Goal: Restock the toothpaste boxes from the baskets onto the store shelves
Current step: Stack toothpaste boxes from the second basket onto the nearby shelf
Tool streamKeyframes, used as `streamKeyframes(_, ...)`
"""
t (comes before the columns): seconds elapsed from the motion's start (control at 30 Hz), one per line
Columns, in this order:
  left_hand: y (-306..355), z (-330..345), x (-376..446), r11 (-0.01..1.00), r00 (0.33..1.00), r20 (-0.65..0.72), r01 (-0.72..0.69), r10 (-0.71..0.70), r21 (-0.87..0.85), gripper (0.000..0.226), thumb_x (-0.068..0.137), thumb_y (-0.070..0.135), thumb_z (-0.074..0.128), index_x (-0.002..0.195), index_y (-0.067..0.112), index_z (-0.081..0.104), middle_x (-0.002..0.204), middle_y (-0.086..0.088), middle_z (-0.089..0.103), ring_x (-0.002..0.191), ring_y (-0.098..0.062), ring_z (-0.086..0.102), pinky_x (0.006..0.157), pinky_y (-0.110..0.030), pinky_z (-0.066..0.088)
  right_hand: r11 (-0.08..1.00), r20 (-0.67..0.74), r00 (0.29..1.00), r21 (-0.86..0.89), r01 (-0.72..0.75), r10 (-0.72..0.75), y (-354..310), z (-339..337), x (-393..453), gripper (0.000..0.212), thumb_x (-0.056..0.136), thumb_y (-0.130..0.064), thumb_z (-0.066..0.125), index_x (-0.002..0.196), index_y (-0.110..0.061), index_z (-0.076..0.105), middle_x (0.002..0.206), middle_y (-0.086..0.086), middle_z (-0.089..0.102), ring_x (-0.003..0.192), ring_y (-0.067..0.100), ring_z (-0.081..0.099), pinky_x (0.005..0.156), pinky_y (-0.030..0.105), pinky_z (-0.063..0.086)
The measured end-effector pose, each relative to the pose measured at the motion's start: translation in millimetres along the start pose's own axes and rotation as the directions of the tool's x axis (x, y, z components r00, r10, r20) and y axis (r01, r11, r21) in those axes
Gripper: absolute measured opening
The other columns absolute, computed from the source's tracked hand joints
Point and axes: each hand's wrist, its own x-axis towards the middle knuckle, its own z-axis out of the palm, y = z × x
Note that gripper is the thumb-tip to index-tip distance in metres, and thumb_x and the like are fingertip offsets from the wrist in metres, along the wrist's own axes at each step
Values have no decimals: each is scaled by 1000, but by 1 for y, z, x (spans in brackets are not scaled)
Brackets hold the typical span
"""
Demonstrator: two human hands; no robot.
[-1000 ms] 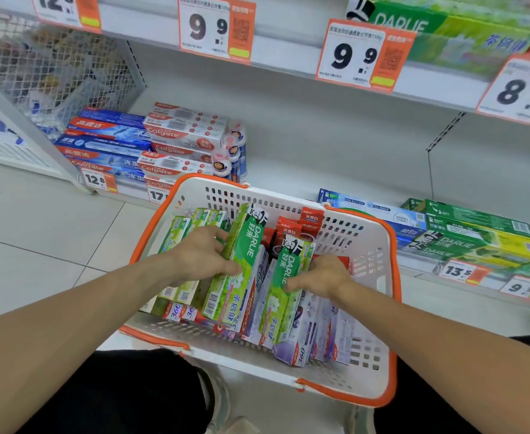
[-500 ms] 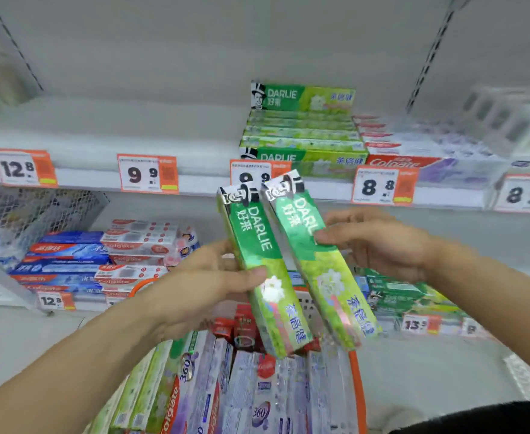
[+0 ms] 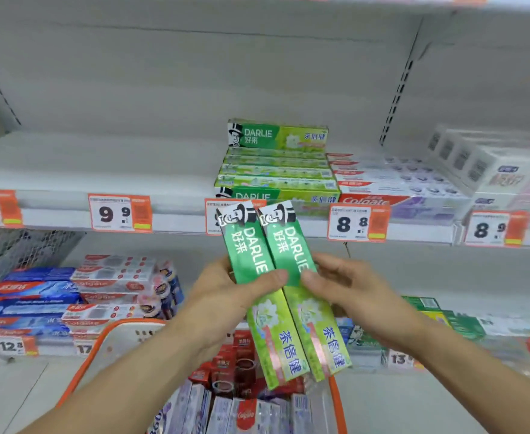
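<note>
Two green Darlie toothpaste boxes [image 3: 284, 289] are held side by side, upright and tilted a little left, in front of the middle shelf edge. My left hand [image 3: 226, 289] grips the left box, thumb across its front. My right hand [image 3: 345, 283] holds the right box, thumb on its front. Above them a stack of the same green Darlie boxes [image 3: 276, 164] lies on the middle shelf [image 3: 176, 219]. Below, the white basket with an orange rim [image 3: 122, 336] holds several more toothpaste boxes [image 3: 241, 411].
Colgate boxes [image 3: 392, 183] and white boxes [image 3: 489, 170] fill the middle shelf to the right of the Darlie stack; its left part is bare. Blue and red toothpaste boxes [image 3: 79, 296] sit on the lower shelf at left, green ones [image 3: 445, 321] at right. Orange price tags [image 3: 120, 213] line the shelf edges.
Both hands lifted the two green Darlie boxes out of the basket and up in front of the middle shelf. The view rose from the basket to the shelves.
</note>
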Motion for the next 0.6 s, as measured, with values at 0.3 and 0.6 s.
streamKeyframes(0.3,20,-2,8,989,988,-149,-66,46,-130,34,83,32,77,106,9,72,97,-7,78,76,-15,72,59,-21,54,906,-205,917,-331,264,-342,-74,-29,15,63,60,-17,90,117,-20,61,102,8,75,91,29,70,83,37,57)
streamKeyframes(0.6,22,-26,13,975,974,-223,-93,46,-201,29,82,33,79,102,13,72,91,2,79,81,-13,75,59,-18,50,417,-35,904,-894,163,-426,-161,-67,154,59,81,-15,84,134,-16,59,130,3,63,121,14,57,102,20,37)
